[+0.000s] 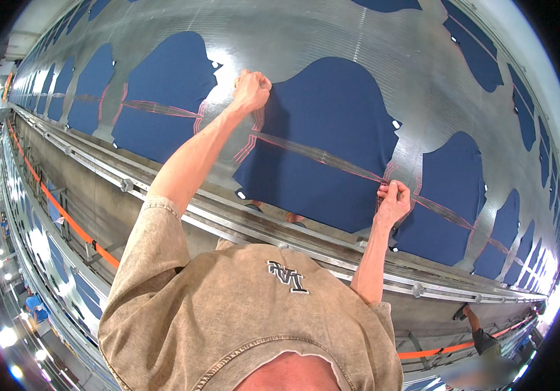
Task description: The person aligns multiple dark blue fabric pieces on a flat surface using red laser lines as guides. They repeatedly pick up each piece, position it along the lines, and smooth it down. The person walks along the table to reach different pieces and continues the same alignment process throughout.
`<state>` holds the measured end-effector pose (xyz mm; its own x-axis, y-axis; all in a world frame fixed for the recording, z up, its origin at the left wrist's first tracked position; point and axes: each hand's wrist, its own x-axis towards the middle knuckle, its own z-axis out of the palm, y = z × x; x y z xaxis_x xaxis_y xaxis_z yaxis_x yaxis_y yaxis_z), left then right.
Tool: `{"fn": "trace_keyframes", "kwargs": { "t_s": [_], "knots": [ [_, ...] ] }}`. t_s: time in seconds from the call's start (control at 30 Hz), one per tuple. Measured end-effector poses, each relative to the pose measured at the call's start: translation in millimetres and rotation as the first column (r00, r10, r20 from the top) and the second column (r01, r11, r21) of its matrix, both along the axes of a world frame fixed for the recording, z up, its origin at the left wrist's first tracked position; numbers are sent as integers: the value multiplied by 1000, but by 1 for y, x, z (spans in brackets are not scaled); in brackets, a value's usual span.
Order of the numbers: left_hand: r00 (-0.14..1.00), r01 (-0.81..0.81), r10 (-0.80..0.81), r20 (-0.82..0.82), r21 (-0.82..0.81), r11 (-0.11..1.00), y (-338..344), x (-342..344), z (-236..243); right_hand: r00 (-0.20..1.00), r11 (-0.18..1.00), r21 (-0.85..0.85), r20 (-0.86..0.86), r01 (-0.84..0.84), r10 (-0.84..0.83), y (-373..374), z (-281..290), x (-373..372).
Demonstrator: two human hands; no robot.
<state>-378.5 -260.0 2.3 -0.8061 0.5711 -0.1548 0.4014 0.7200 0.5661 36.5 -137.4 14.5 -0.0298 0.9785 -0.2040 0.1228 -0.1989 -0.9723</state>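
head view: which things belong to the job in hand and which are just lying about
Likely in the job: left hand, right hand, navy panel between them, similar panels beside it, metal table

Just around: orange strip, co-worker at lower right

1. There's the long grey metal table (pixel 306 39), sweeping across the view.
2. Steel rails (pixel 101 167) run along its near edge.
3. Below, a grey floor (pixel 423 315), and an orange strip (pixel 66 215) slanting down at left.
4. Bright lamps (pixel 6 337) glare, lower left.

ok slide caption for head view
Bare left hand and right hand at opposite edges of a curved navy blue fabric panel.
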Motion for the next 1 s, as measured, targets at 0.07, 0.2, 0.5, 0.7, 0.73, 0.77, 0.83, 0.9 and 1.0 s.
{"fn": "trace_keyframes", "kwargs": {
  "t_s": [0.07,0.2,0.5,0.7,0.73,0.77,0.83,0.9,1.0],
  "knots": [
    [998,21,-20,52,-14,1000,0,-7,-1,1000,1000,2,-7,0,0,0,-1,0],
    [998,17,-15,61,-22,1000,3,-13,-2,1000,1000,6,-14,2,-2,0,0,0],
    [999,43,-43,4,-19,999,4,-11,13,1000,1000,-11,16,-6,7,-2,7,-3],
    [999,29,-31,-20,-83,996,7,-11,12,1000,1000,-10,18,-14,14,-1,6,-1],
    [1000,16,-18,-14,-90,996,8,-11,11,1000,1000,-3,16,-13,13,-1,6,-1],
    [999,25,-26,-20,-87,996,8,-12,10,1000,1000,0,19,-14,14,-1,5,-1],
    [999,38,-40,-19,-94,995,8,-14,7,999,1000,18,37,-16,15,-1,5,-1],
    [999,30,-32,-27,-86,996,8,-15,5,1000,1000,3,18,-11,11,-1,5,-1],
    [999,13,-17,-36,-92,996,9,-15,4,1000,1000,-16,17,-6,7,0,5,-1]
  ]
}}
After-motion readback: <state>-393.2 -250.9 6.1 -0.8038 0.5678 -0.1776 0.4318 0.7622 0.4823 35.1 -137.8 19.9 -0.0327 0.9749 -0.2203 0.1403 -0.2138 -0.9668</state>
